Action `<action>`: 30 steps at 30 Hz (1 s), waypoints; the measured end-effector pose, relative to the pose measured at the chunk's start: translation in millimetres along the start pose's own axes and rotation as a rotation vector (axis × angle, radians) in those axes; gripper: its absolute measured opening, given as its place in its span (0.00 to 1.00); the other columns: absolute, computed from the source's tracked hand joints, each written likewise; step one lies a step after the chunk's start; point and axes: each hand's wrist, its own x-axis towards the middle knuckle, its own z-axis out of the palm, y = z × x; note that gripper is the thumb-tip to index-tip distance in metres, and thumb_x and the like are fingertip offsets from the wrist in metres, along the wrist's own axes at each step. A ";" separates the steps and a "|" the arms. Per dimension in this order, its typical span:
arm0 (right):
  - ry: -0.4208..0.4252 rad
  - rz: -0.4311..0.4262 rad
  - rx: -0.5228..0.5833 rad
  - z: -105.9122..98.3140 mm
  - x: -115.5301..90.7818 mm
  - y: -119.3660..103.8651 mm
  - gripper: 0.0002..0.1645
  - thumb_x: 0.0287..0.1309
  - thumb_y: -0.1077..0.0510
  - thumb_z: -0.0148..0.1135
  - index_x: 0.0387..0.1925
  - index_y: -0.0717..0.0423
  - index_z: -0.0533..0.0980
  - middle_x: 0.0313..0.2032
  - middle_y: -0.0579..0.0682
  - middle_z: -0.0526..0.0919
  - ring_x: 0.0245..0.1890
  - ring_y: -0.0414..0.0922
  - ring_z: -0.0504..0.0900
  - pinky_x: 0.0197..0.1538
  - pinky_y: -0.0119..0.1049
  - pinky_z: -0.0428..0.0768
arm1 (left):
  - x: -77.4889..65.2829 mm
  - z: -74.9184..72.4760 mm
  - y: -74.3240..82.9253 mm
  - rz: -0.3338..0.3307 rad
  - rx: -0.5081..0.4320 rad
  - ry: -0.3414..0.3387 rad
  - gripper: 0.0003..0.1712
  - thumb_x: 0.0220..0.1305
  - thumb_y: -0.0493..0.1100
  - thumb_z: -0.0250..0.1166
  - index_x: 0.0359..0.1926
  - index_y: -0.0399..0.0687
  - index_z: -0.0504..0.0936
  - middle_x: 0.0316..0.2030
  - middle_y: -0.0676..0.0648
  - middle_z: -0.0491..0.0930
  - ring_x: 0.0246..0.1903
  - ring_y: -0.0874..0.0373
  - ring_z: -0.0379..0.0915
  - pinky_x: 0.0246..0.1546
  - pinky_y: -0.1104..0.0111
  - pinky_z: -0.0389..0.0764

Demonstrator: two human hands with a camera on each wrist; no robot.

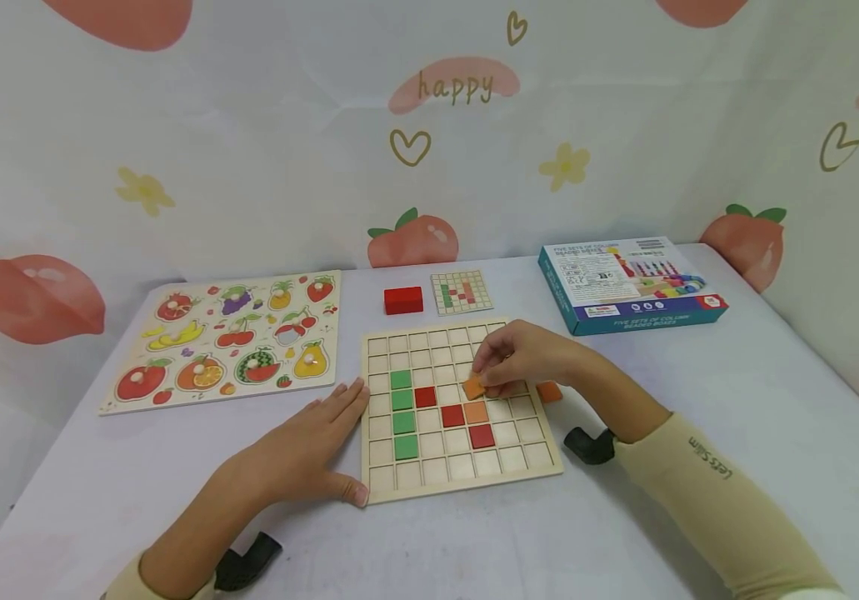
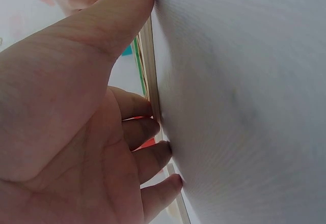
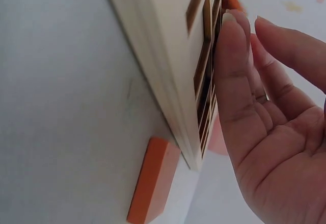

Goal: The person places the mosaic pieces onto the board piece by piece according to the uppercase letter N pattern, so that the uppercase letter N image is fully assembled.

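Observation:
A wooden grid board (image 1: 466,483) lies on the table, with several green tiles (image 1: 403,423) in a column, red tiles (image 1: 452,416) along a diagonal and one orange tile (image 1: 476,412) set in its squares. Just above that one, my right hand (image 1: 522,354) pinches another orange tile (image 1: 473,387), tilted over the grid. In the right wrist view the pinched tile is mostly hidden behind the fingertips. My left hand (image 1: 302,450) rests along the board's left edge, thumb at the near corner and fingers spread fairly straight, touching the side in the left wrist view (image 2: 122,117).
An orange block (image 3: 155,180) lies beside the board's right edge. Behind the board are a red block (image 1: 403,300) and a small pattern card (image 1: 462,292). A fruit puzzle (image 1: 207,333) lies at left, a boxed bead set (image 1: 635,283) at back right.

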 end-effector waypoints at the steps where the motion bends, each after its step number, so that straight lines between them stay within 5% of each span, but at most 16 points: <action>1: 0.001 -0.001 0.003 0.7 0.3 -0.4 0.06 0.60 0.64 0.69 0.39 0.61 0.83 0.31 0.53 0.85 0.30 0.48 0.84 0.39 0.38 0.86 | -0.1 0.0 -0.2 0.003 0.001 0.001 0.75 0.41 0.76 0.71 0.78 0.39 0.50 0.78 0.40 0.46 0.76 0.41 0.40 0.72 0.45 0.52; 13: -0.015 -0.023 0.026 7.0 -0.8 -4.6 0.06 0.61 0.64 0.68 0.39 0.62 0.82 0.32 0.54 0.86 0.31 0.48 0.85 0.40 0.39 0.86 | 1.4 0.8 -0.8 0.005 0.021 0.001 0.74 0.41 0.76 0.71 0.79 0.39 0.51 0.78 0.40 0.46 0.76 0.42 0.40 0.72 0.46 0.52; 30: 0.071 0.005 -0.038 -23.4 -36.5 24.2 0.09 0.64 0.61 0.66 0.42 0.63 0.81 0.30 0.53 0.84 0.31 0.48 0.80 0.38 0.37 0.81 | 0.5 -0.8 -0.8 0.013 0.012 0.003 0.75 0.41 0.77 0.70 0.78 0.38 0.51 0.78 0.39 0.46 0.76 0.41 0.40 0.72 0.44 0.52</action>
